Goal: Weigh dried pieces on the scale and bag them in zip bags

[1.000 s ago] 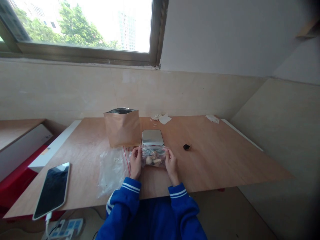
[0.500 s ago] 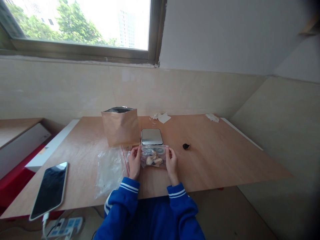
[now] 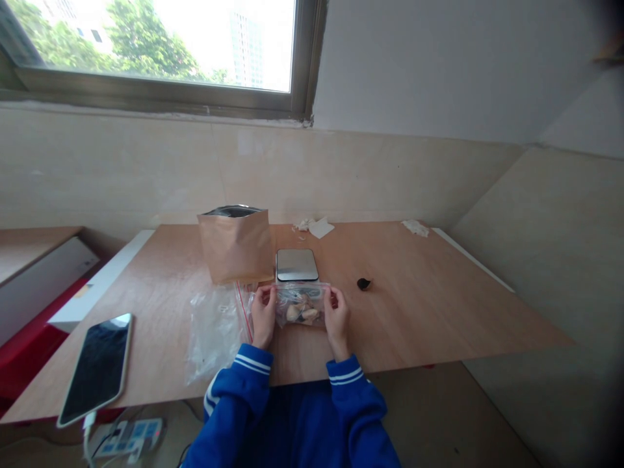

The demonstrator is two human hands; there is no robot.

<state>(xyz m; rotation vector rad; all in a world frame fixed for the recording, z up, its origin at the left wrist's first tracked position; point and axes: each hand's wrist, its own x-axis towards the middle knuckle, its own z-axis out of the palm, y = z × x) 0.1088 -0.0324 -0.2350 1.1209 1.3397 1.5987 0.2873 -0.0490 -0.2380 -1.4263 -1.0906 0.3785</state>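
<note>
With left hand at nine o'clock and right hand at three, my fingers are pinching the clear bag by its top, near six o'clock on the counter, probably working its opening, the next move calling for even tension.

On my feed I see a tablet near the left edge of the tabletop, a white cable at its lower end. Below, I make out a power strip. A white paper piece lies near the wall; through the window I see green trees.
</note>
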